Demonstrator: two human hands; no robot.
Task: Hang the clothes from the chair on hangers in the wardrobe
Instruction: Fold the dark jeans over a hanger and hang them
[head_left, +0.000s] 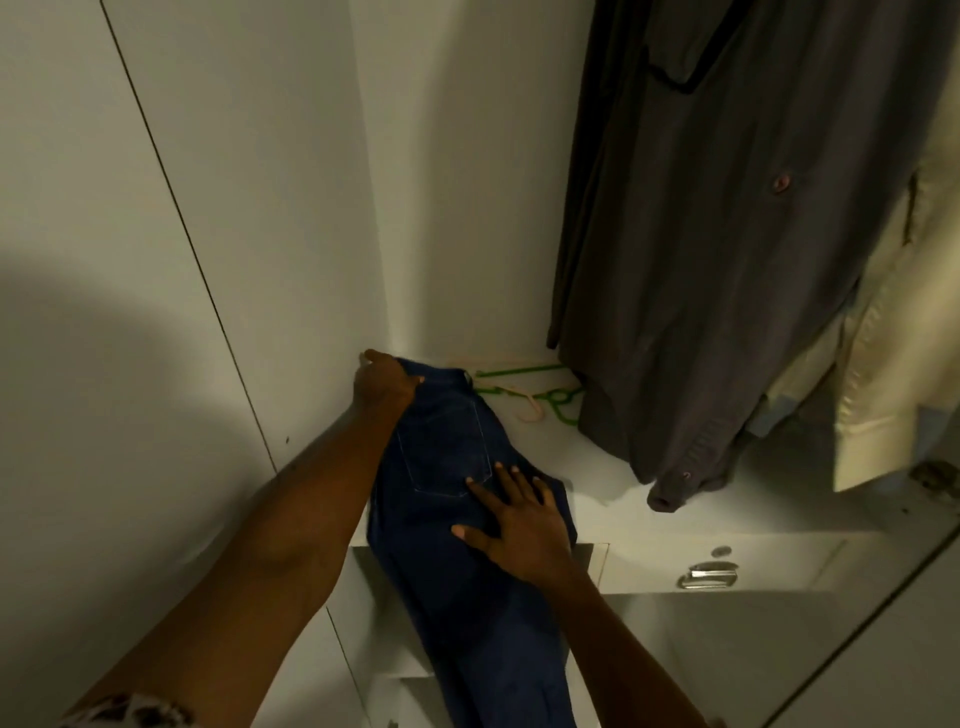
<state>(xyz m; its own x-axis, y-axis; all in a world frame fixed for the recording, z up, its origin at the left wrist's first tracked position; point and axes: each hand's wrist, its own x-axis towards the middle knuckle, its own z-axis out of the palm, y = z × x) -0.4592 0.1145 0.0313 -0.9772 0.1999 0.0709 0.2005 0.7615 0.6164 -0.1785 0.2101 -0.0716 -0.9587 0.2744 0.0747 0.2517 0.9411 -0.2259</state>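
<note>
Dark blue denim jeans (441, 467) lie flat, waistband toward the wardrobe shelf's (597, 467) back-left corner, legs hanging over its front edge.

White drawer front (727, 564) at right, below the shelf level, with a chrome handle (707, 577) and a small round lock (721, 551) above it. White panel (104, 260) at far left carries a thin vertical seam.

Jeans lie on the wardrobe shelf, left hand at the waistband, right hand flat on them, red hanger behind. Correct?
Not quite: the head view shows the hanger is green, not red. The jeans, shelf, left hand and right hand are as stated.
</note>
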